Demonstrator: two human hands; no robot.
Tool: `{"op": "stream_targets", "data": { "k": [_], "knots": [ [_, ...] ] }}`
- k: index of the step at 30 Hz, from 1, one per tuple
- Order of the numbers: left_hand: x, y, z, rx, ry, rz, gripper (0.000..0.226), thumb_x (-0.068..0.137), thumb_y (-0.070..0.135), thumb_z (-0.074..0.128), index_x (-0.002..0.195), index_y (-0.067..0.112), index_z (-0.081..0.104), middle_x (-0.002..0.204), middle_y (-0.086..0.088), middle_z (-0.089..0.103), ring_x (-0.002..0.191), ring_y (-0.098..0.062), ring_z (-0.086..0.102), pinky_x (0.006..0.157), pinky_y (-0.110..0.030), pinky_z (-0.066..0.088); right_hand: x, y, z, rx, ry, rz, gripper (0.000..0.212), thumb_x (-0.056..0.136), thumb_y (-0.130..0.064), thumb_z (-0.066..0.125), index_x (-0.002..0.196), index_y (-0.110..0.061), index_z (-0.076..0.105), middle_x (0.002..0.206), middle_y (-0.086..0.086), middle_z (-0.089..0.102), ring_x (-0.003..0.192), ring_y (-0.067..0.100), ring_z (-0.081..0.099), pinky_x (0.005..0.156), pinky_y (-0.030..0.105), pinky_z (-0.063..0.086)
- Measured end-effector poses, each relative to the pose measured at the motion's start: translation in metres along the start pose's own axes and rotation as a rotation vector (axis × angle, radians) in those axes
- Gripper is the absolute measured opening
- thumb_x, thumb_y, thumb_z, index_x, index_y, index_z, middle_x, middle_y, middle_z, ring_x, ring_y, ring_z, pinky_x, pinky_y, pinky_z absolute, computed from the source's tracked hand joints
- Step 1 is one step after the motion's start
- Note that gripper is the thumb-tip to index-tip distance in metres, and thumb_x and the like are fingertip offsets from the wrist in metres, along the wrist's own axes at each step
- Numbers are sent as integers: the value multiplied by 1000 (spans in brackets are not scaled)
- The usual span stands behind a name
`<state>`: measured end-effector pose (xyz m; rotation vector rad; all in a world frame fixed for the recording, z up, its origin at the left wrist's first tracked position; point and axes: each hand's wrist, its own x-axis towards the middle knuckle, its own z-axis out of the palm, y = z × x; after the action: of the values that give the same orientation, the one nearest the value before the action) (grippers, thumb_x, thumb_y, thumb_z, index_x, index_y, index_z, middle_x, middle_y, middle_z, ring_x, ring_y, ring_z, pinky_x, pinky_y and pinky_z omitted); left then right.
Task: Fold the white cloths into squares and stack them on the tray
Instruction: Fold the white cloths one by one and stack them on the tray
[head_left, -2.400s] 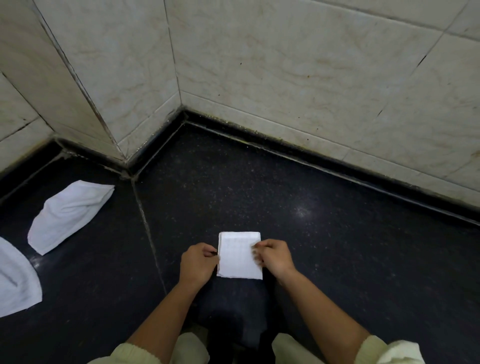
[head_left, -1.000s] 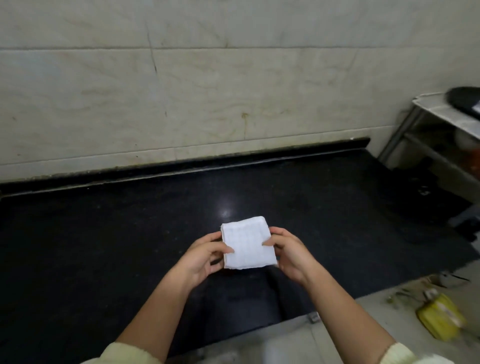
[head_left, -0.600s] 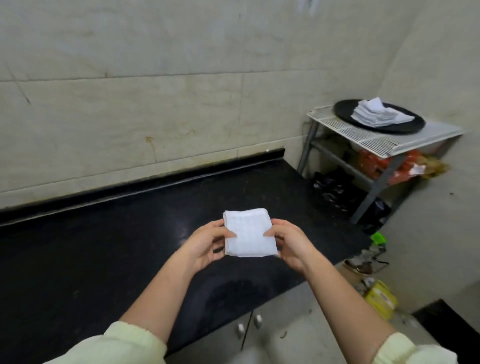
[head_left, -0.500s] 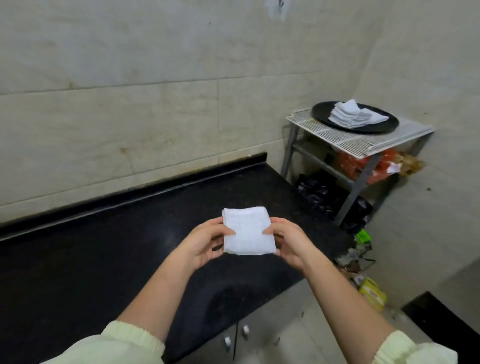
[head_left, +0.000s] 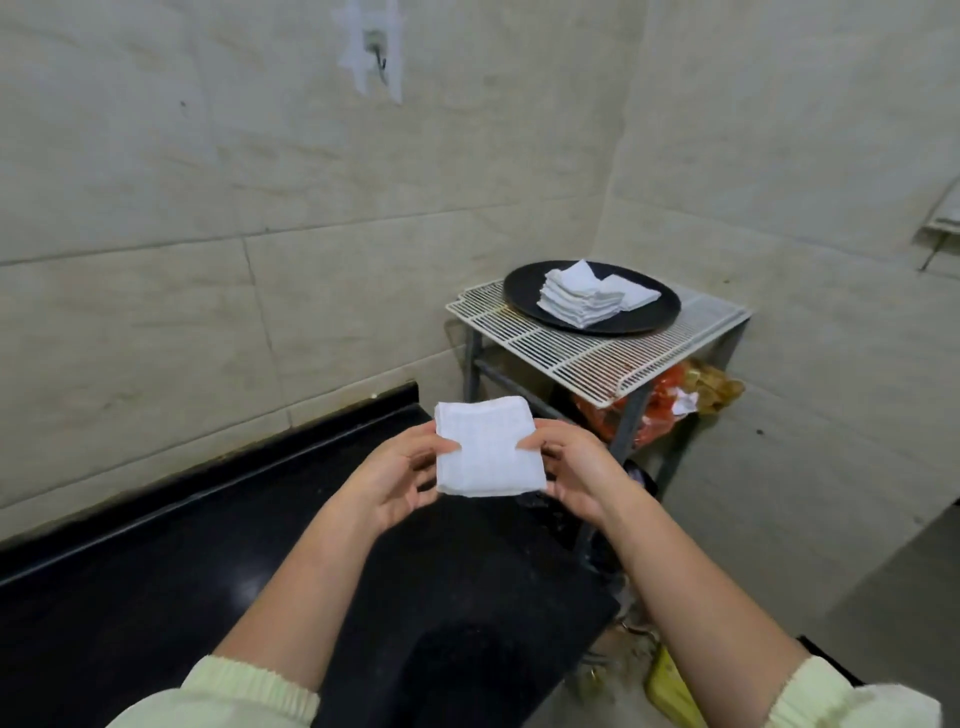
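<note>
As left hand (head_left: 395, 478) and right hand (head_left: 576, 473) pinch cloth (head_left: 488, 447), fingers hide beneath.

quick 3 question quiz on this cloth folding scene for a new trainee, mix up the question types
1. True or false: the folded cloth already lies on the black tray.
2. The tray rests on: A a stool, B the wire rack, C a sink.
3. Which hands hold the folded cloth?
Key: 1 false, it is held in the air. 2 B. 3 both: the left hand and right hand pinch its side edges.
</note>
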<state>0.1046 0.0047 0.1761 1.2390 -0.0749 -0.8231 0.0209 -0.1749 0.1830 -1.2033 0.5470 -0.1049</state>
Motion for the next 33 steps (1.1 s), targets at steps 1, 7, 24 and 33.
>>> {"op": "stream_targets", "data": {
  "k": [1, 7, 24, 33],
  "knots": [
    [17, 9, 9, -2, -5, 4, 40, 80, 4, 59, 113, 25, 69, 111, -2, 67, 85, -13, 63, 66, -26, 48, 15, -14, -8, -7, -1, -4, 35, 78, 1, 57, 112, -6, 67, 99, 8, 67, 89, 24, 62, 61, 30, 54],
    [84, 63, 57, 30, -25, 56, 30, 82, 3, 60, 102, 22, 70, 95, 2, 70, 68, -6, 66, 54, -20, 53, 82, -88, -44, -16, -48, -58, 33, 79, 2, 57, 109, -6, 68, 87, 4, 68, 80, 19, 62, 58, 26, 54],
    [270, 150, 202, 54, 132, 178, 20, 84, 4, 63, 98, 19, 62, 77, 1, 60, 59, -9, 56, 50, -18, 52, 273, -258, -171, -159, -221, -96, 20, 81, 3, 59, 92, -8, 71, 82, 6, 72, 67, 16, 67, 64, 26, 51],
    [370, 172, 276, 104, 211, 215, 29, 81, 0, 67, 106, 9, 55, 74, -5, 60, 58, -12, 59, 54, -22, 54, 358, -315, -243, -283, -117, -106, 19, 79, 3, 65, 94, -9, 65, 85, 8, 67, 76, 21, 63, 76, 34, 49]
  ]
}}
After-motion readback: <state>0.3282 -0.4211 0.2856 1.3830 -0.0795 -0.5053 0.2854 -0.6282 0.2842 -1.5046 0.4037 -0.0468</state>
